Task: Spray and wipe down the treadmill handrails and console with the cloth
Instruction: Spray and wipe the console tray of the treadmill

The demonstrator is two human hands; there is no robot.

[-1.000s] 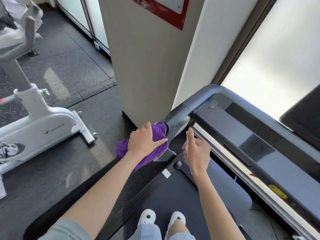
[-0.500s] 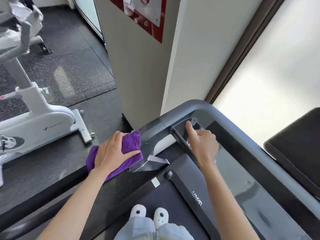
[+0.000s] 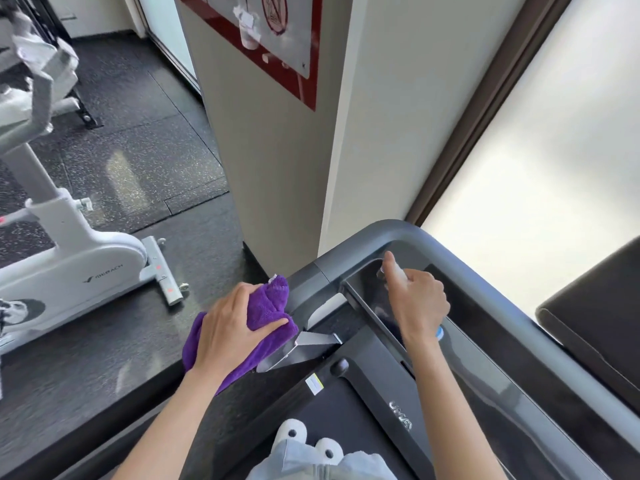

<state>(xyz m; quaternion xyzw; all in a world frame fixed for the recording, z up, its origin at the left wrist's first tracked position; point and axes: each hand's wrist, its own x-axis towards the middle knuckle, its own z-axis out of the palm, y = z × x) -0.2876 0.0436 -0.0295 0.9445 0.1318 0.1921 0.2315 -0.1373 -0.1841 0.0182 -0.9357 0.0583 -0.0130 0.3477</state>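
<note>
Left hand [image 3: 231, 333]: fingers [image 3: 268, 325] curled over the purple cloth [image 3: 268, 306], which is pressed on the left handrail [image 3: 311, 282] at the corner joint. Right hand [image 3: 419, 303]: fingers clenched round a small spray bottle [image 3: 393, 271] (mostly hidden, blue end at the wrist), index finger on top, nozzle held over the glossy console [image 3: 367, 299]. White shoes [image 3: 292, 433] are seen on the belt [image 3: 346, 410]. An exercise bike [image 3: 86, 261] stands well apart, left.
</note>
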